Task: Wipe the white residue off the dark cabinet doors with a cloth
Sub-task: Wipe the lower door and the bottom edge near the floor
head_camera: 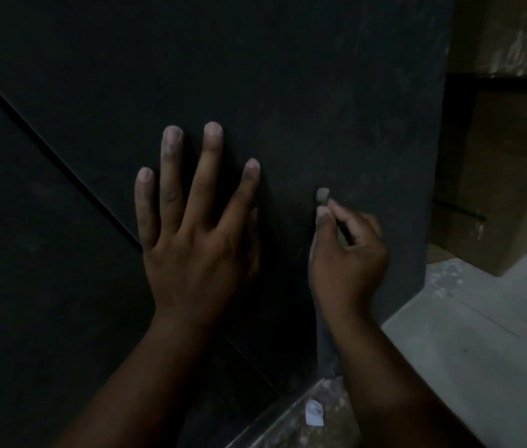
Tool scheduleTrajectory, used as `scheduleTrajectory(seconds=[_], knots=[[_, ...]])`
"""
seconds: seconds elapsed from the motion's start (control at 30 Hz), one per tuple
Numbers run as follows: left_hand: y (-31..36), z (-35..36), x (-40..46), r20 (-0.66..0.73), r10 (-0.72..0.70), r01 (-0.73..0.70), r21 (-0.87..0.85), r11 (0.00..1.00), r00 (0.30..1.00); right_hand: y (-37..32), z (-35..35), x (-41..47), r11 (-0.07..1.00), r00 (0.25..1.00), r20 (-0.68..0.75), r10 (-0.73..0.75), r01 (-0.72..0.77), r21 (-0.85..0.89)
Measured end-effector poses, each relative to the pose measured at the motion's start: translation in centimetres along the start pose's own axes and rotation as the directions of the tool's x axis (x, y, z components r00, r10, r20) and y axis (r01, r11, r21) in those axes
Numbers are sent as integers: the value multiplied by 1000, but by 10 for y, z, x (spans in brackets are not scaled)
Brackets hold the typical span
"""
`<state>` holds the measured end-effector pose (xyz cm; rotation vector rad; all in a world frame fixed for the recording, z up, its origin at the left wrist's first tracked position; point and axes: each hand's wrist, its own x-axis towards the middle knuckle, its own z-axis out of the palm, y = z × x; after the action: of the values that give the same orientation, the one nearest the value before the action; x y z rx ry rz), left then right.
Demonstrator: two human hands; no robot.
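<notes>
A dark cabinet door fills most of the view, and a second door lies to its left across a thin diagonal seam. My left hand rests flat on the door with its fingers straight and spread. To its right, my right hand pinches a grey cloth. The cloth's tip pokes out above my fingertips against the door, and the rest hangs down under my wrist. Faint pale smears show on the door just beyond the cloth tip.
The door's right edge runs down beside my right hand. Past it stand brown cardboard boxes. A pale tiled floor lies at lower right, dusty along the cabinet's foot, with a small white scrap on it.
</notes>
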<state>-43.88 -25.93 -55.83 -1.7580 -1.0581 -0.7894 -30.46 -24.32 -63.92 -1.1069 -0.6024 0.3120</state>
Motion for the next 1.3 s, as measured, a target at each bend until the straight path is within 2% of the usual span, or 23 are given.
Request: scheduleTrajectory(seconds=[0.1, 0.17, 0.2, 0.33, 0.4, 0.47, 0.57, 0.67, 0.77, 0.87, 0.97, 1.1, 1.17, 1.3], knots=[[6, 4, 3, 1, -22, 22, 14, 1000, 1000, 14, -9, -25, 985, 978, 129, -164, 171, -38], [10, 7, 5, 14, -21, 21, 15, 1000, 1000, 30, -20, -31, 981, 962, 209, -177, 189, -41], [11, 8, 5, 19, -22, 22, 18, 1000, 1000, 35, -24, -28, 983, 963, 213, -164, 179, -50], [16, 11, 6, 23, -34, 33, 49, 998, 999, 36, -18, 11, 999, 1000, 24, -16, 17, -37], [19, 13, 7, 23, -35, 34, 57, 998, 999, 31, -11, 26, 1000, 1000, -9, 11, -11, 0], [22, 16, 10, 27, -35, 34, 56, 998, 999, 27, -9, 22, 998, 998, 20, -57, 57, -5], [28, 21, 19, 31, -39, 38, 52, 998, 999, 34, -18, -7, 966, 957, 154, -246, 255, -40], [35, 25, 29, 40, -29, 28, 37, 999, 999, 49, -31, -12, 970, 952, 213, -219, 235, -53], [40, 27, 36, 64, -5, 2, 38, 999, 998, 52, -27, 16, 994, 996, 66, -68, 73, -76], [43, 29, 43, 85, 11, -13, 24, 1000, 996, 46, -16, 54, 999, 997, -68, 21, -25, -48], [48, 35, 47, 93, 16, -17, 11, 1000, 996, 43, -15, 50, 998, 998, -41, -55, 53, -41], [53, 42, 52, 144, -13, 19, -39, 999, 989, 62, -34, 26, 953, 944, 168, -282, 296, -65], [55, 44, 53, 160, -15, 23, -46, 999, 987, 71, -39, 37, 958, 952, 162, -259, 274, -81], [57, 46, 52, 155, -29, 36, -42, 998, 987, 61, -28, 72, 991, 994, -10, -112, 111, -76]])
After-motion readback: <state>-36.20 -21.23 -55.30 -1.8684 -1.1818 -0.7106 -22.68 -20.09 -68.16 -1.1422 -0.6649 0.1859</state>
